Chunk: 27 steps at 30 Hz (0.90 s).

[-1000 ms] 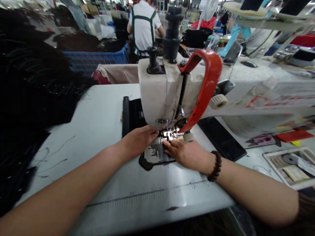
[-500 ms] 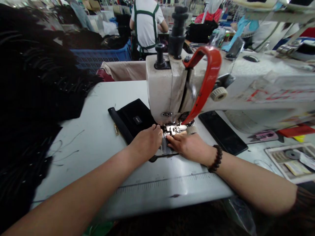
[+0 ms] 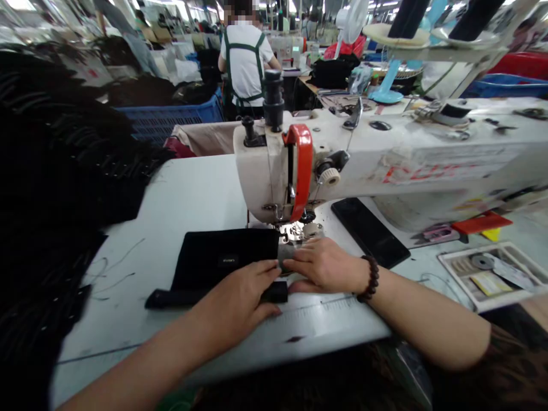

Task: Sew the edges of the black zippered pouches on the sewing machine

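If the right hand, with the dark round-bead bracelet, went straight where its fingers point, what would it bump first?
Probably the bare left hand, lying across the flat black fabric piece; the two hands look so close they may be touching.

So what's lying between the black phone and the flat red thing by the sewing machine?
In the head view, a pink-handled tool lies between the black phone and the flat red thing, its dark tip toward the phone.

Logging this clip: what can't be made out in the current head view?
In the head view:
Black piece: partly hidden by the left hand.
Label: lettering too small to read.
Dark pile: cut off by the left edge.
Right hand: palm hidden, facing down.
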{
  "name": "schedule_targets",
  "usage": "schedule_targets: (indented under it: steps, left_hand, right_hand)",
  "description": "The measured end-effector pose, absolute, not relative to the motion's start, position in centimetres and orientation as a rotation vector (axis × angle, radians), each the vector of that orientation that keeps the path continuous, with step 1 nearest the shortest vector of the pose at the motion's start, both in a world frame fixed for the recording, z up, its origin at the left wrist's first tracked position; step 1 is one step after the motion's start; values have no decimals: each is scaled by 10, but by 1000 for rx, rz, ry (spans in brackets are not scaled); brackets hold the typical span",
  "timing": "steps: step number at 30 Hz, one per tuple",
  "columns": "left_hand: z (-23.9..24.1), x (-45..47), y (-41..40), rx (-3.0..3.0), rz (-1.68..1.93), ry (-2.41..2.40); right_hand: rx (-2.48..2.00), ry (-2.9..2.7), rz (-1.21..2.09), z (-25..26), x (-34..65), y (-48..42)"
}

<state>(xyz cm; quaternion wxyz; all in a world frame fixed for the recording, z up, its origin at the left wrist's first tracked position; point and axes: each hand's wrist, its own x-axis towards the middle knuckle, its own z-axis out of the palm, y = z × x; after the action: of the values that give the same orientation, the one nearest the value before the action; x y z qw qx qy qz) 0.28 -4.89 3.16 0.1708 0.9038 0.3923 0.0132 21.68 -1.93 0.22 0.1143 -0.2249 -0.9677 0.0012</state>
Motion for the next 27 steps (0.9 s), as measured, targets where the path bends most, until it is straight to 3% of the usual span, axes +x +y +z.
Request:
schedule_targets:
  steps: [8,13,17,21,27]
  left_hand:
    - [8,1,-65,2957,440,986]
    - [17,17,-70,2915,743,941]
    - [22,24,-76,2890,620,981]
    - [22,12,-76,3005,397,1069]
    - [23,2,-72,3137,574,898]
  right_hand:
    - [-490,-2890,51,12,221,-23]
    - [-593,-2920,371,27,227,-22]
    - [-573,-2960,497,30,227,-23]
    - [-615,-2969,247,22,217,-33]
    - [-646,-2765,-240,17,207,-47]
